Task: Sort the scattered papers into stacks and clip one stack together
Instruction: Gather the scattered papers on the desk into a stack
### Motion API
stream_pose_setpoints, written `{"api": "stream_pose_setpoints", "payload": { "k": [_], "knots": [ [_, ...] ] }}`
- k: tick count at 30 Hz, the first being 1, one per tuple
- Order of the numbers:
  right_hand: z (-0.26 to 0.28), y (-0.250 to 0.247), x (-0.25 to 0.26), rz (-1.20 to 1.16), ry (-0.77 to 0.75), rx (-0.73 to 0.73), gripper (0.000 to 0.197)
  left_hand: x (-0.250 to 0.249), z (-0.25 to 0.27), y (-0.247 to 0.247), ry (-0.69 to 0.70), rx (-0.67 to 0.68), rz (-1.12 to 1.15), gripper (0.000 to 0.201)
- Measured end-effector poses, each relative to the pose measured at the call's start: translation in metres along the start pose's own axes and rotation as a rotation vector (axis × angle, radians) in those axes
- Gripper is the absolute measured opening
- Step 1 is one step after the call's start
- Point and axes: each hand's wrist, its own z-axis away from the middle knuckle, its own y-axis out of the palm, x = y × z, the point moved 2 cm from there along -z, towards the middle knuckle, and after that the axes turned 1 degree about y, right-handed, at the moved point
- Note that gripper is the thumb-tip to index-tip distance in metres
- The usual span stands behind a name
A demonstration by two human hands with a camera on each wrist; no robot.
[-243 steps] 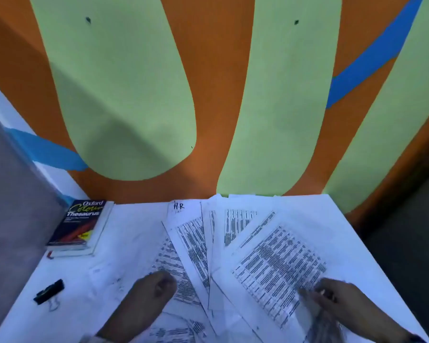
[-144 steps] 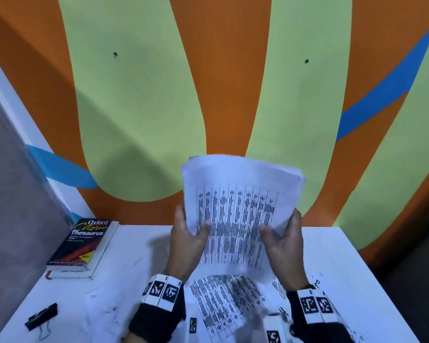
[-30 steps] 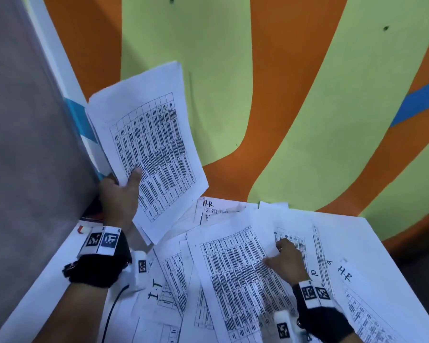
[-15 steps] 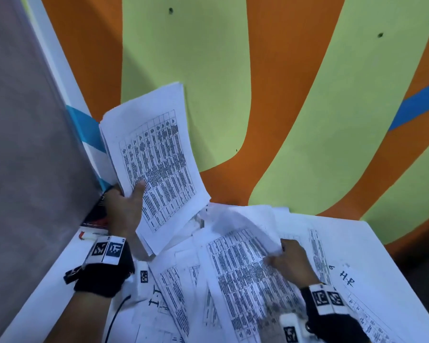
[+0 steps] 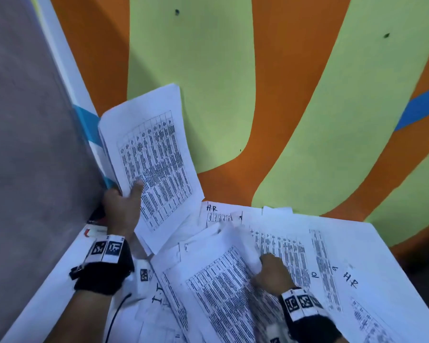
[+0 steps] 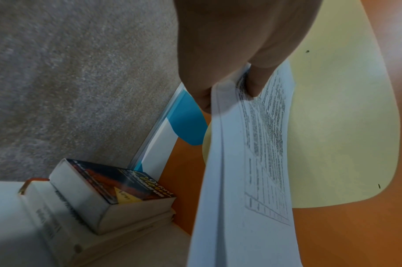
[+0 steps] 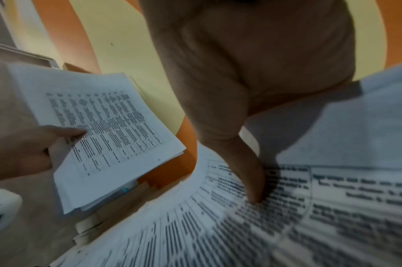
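Observation:
My left hand holds a stack of printed sheets up at the table's back left corner, thumb on the front page; the same stack is pinched between thumb and fingers in the left wrist view, and it shows as a held stack in the right wrist view. Loose printed papers cover the white table, some marked "H.R" and "I.T". My right hand grips the curled top edge of one sheet in the middle, thumb on its printed face.
Two books are stacked in the back left corner under the held stack, beside a grey partition. An orange and green painted wall stands right behind the table. A cable runs from my left wrist over the papers.
My left hand has lowered the held stack slightly. My right hand has gone from lying on the papers to gripping one sheet's upper edge, lifting and curling it toward me.

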Motion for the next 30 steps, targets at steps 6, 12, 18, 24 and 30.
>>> {"api": "stream_pose_setpoints", "payload": {
  "k": [6, 12, 18, 24, 30],
  "knots": [
    [0.005, -0.011, -0.002, 0.163, -0.052, -0.245, 0.054, 0.001, 0.002, -0.003, 0.015, 0.024, 0.017, 0.023],
    [0.037, -0.102, 0.008, -0.167, -0.296, -0.235, 0.023, -0.003, 0.002, 0.001, 0.019, 0.059, 0.008, 0.026],
    [0.080, -0.204, 0.028, -0.694, -0.467, -0.342, 0.034, 0.003, -0.003, 0.011, 0.073, 0.217, 0.037, 0.013],
    [0.033, -0.181, 0.029, -0.943, -0.388, -0.244, 0.027, -0.010, 0.022, 0.045, -0.017, 0.584, 0.004, 0.021],
    [0.007, -0.143, 0.025, -1.045, -0.321, -0.209, 0.031, -0.030, 0.062, 0.060, -0.217, 0.900, 0.229, 0.032]
  ]
}}
